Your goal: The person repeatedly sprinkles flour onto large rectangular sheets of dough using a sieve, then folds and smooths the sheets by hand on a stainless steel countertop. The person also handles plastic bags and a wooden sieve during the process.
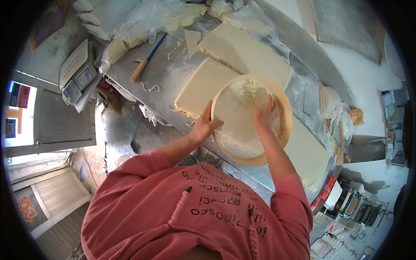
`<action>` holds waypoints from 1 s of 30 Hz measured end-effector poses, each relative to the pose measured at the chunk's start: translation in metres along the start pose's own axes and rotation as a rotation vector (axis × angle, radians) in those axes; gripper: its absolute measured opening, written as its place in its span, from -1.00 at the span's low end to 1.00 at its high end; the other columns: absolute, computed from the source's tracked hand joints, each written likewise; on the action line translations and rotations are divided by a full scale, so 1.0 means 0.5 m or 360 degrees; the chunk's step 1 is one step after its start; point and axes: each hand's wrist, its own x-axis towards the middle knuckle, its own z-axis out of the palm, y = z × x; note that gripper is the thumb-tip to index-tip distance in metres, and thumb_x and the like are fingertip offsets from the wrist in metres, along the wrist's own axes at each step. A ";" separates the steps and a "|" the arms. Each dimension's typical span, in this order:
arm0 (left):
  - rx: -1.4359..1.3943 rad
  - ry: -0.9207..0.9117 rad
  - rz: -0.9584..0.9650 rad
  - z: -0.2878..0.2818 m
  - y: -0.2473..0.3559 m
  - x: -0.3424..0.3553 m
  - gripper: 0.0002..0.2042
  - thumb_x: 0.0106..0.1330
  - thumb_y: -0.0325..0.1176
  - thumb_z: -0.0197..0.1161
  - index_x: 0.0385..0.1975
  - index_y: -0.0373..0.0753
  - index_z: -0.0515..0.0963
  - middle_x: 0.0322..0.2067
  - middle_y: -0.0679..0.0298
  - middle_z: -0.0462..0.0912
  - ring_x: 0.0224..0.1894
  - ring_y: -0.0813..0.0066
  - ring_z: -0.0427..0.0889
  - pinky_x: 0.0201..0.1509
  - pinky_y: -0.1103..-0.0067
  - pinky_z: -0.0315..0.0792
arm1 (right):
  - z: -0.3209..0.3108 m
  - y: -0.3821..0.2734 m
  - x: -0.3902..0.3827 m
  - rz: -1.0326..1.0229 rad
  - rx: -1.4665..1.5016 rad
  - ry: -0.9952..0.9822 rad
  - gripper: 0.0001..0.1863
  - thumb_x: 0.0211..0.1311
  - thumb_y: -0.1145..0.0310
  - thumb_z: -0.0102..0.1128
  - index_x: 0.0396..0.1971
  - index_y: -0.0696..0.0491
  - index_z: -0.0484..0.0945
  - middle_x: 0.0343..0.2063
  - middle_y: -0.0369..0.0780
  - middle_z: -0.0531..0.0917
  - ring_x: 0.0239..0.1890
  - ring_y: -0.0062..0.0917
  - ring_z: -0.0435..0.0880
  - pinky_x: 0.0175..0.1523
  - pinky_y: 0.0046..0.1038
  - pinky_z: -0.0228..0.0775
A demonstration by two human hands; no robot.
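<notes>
A round flour sieve (284,141) with a pale wooden rim is tilted above the worktable, in front of my chest. White flour (240,145) lies along its lower inside edge, and yellowish crumbs (252,86) gather near the far edge. My left hand (205,127) grips the left side of the rim, thumb over the inside. At the right, my right hand (265,116) is inside the sieve with its fingers spread, and nothing shows in it. Thick flat dough sheets lie about the sieve: one at left (203,84), another behind (249,50), a third at right (307,158).
A tool with a wooden handle (138,71) and a long blue part lies at the table's far left, beside dough scraps (151,88). Clear plastic sheeting (147,19) covers the back. A scale (79,82) stands at left. A red-handled brush (325,190) lies at right.
</notes>
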 end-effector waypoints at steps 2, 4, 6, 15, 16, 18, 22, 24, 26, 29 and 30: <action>0.0075 0.0028 -0.0017 -0.014 0.002 -0.001 -0.23 0.02 -0.39 0.14 0.27 -0.33 -0.06 -0.08 0.09 0.45 -0.08 0.41 0.45 -0.07 0.51 0.38 | 0.034 -0.118 0.077 -0.0138 0.0414 -0.0058 -0.44 -0.07 0.26 0.27 -0.04 0.13 0.32 -0.01 0.00 0.34 0.08 -0.10 0.24 0.16 -0.12 0.03; -0.0075 0.0124 -0.0122 -0.028 0.015 -0.004 -0.23 0.06 -0.41 0.15 0.29 -0.35 -0.09 -0.10 0.10 0.46 -0.12 0.43 0.47 -0.10 0.54 0.39 | 0.078 -0.223 0.061 -0.0492 0.0488 -0.0143 -0.62 -0.10 0.34 0.24 -0.24 0.11 0.39 -0.17 -0.06 0.43 -0.05 -0.13 0.32 0.04 -0.15 0.11; -0.0299 0.0222 -0.0114 -0.076 0.039 -0.005 -0.26 0.12 -0.45 0.13 0.29 -0.35 -0.10 -0.15 0.15 0.48 -0.15 0.45 0.49 -0.13 0.59 0.41 | 0.109 -0.289 -0.009 -0.0886 0.0701 -0.0614 -0.64 -0.07 0.32 0.19 -0.21 0.06 0.40 -0.18 -0.09 0.43 -0.06 -0.16 0.33 0.03 -0.13 0.12; 0.0062 -0.0036 -0.0080 -0.012 0.021 0.001 -0.29 0.09 -0.43 0.10 0.28 -0.35 -0.04 -0.11 0.17 0.45 -0.13 0.45 0.45 -0.09 0.62 0.37 | 0.071 -0.138 0.009 -0.0278 0.0242 -0.0290 -0.42 0.12 0.19 0.05 0.16 0.02 0.23 0.20 0.03 0.15 0.29 -0.11 -0.02 0.29 -0.02 -0.26; 0.0071 -0.0032 -0.0203 0.004 0.004 0.019 -0.34 0.10 -0.41 0.10 0.24 -0.35 0.03 -0.08 0.13 0.45 -0.08 0.42 0.44 -0.03 0.58 0.37 | 0.077 -0.126 -0.014 -0.0398 0.0295 -0.0421 -0.39 0.09 0.15 0.06 0.15 0.07 0.23 0.22 0.03 0.13 0.31 -0.14 -0.04 0.30 -0.05 -0.27; -0.0209 -0.0069 -0.0208 0.038 0.021 0.037 -0.40 0.13 -0.39 0.08 0.20 -0.34 0.08 -0.07 0.11 0.45 -0.09 0.38 0.46 -0.01 0.50 0.38 | -0.023 -0.137 -0.045 -0.0979 0.0259 -0.1063 -0.36 0.03 0.17 0.13 0.14 0.08 0.23 0.17 -0.05 0.23 0.31 -0.23 -0.01 0.28 -0.17 -0.10; -0.0139 -0.0434 -0.0165 0.183 -0.005 0.077 -0.35 0.13 -0.38 0.09 0.24 -0.33 0.01 -0.03 0.10 0.43 -0.08 0.38 0.46 -0.04 0.52 0.40 | -0.168 0.134 -0.065 -0.1041 -0.0157 -0.1126 -0.38 0.08 0.30 0.06 0.20 -0.03 0.17 0.22 -0.22 0.17 0.35 -0.36 -0.06 0.33 -0.07 -0.23; -0.0001 -0.0566 -0.0259 0.311 -0.048 0.085 -0.25 0.11 -0.33 0.14 0.29 -0.29 -0.08 -0.03 0.13 0.43 -0.11 0.40 0.48 -0.11 0.52 0.42 | -0.167 0.357 -0.100 -0.0258 -0.0572 -0.0374 -0.37 0.16 0.20 -0.02 0.26 -0.07 0.09 0.21 -0.13 0.18 0.29 -0.25 0.05 0.28 -0.05 -0.16; 0.0284 -0.0740 -0.0280 0.439 -0.083 0.094 -0.13 0.03 -0.18 0.22 0.31 -0.25 -0.14 -0.08 0.10 0.49 -0.22 0.40 0.54 -0.30 0.53 0.47 | -0.220 0.458 -0.089 0.0442 -0.0524 -0.0113 -0.32 0.19 0.08 -0.05 0.29 -0.05 0.00 0.23 -0.01 0.10 0.31 -0.19 -0.01 0.26 -0.02 -0.13; 0.0347 -0.0735 -0.0041 0.638 -0.163 0.116 -0.10 -0.02 -0.10 0.20 0.28 -0.34 -0.12 -0.14 0.00 0.51 -0.22 0.29 0.58 -0.36 0.50 0.49 | -0.255 0.474 -0.092 0.0249 -0.0340 0.0023 -0.34 0.17 0.12 -0.03 0.25 0.01 0.06 0.21 0.02 0.13 0.30 -0.16 0.03 0.25 -0.01 -0.13; 0.0381 -0.0765 -0.0196 0.688 -0.154 0.114 -0.15 0.03 -0.14 0.18 0.28 -0.35 -0.10 -0.06 0.01 0.45 -0.13 0.34 0.52 -0.20 0.53 0.44 | -0.271 0.491 -0.126 0.0039 -0.0300 -0.0152 -0.38 0.13 0.19 0.00 0.20 0.05 0.16 0.20 0.03 0.14 0.30 -0.15 0.03 0.26 -0.02 -0.13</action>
